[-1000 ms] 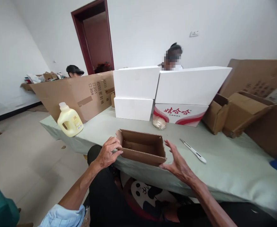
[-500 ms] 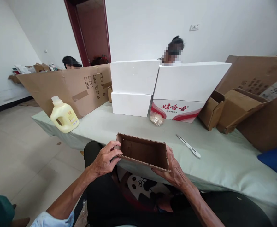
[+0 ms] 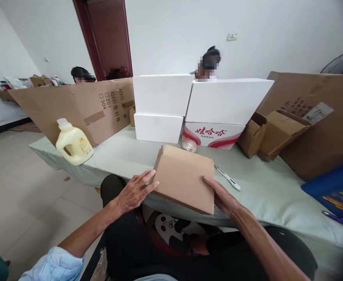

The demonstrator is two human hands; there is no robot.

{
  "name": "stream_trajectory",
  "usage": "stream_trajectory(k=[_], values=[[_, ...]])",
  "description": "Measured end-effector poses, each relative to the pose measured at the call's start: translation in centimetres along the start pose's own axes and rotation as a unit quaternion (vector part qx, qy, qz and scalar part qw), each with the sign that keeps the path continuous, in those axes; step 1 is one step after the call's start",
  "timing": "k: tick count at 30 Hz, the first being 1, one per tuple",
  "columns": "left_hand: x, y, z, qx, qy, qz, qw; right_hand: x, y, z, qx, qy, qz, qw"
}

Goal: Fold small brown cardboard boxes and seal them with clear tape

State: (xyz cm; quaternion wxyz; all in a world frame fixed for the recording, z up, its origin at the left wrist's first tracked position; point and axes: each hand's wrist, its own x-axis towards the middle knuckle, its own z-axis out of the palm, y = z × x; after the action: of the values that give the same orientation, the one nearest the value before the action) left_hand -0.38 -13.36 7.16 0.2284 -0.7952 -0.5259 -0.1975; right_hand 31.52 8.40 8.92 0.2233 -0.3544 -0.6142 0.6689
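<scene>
A small brown cardboard box (image 3: 184,175) is held at the table's front edge, tilted, with a closed plain face up. My right hand (image 3: 222,195) grips its right side, thumb on the upper face and the other fingers hidden behind the edge. Against the left edge of the box rest the fingertips of my left hand (image 3: 134,191), its fingers stretched out and apart. Just right of the box lies a white-handled craft knife (image 3: 228,178), its front end close to the box's corner. Behind the box sits a roll of clear tape (image 3: 189,145).
White boxes (image 3: 162,95) are stacked at the back of the green-covered table (image 3: 118,156). A yellow detergent jug (image 3: 74,144) stands left. Open cardboard cartons (image 3: 283,132), a blue container (image 3: 332,187) and a pen (image 3: 340,220) are right. Two people sit beyond the boxes.
The box has been turned over: its open side faced me before, and now a closed face is up. My left fingers have moved from its rim to its outer left edge.
</scene>
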Motion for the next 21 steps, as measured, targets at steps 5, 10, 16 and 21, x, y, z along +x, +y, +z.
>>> stream_trajectory(k=[5,10,16,21], values=[[2.2,-0.7,0.4,-0.019,0.037,0.058,0.997,0.5,0.0,-0.9,0.031,-0.036,0.068,0.997],[4.0,-1.0,-0.8,-0.069,0.021,0.067,0.995,0.6,-0.1,-2.2,-0.007,-0.102,0.035,0.994],[5.4,-0.9,-2.8,-0.216,0.006,-0.079,0.973,1.9,1.2,-5.5,-0.278,0.084,-0.085,0.953],[5.9,-1.8,-3.0,-0.288,-0.005,-0.15,0.946,3.5,3.2,-10.2,-0.544,0.288,-0.118,0.779]])
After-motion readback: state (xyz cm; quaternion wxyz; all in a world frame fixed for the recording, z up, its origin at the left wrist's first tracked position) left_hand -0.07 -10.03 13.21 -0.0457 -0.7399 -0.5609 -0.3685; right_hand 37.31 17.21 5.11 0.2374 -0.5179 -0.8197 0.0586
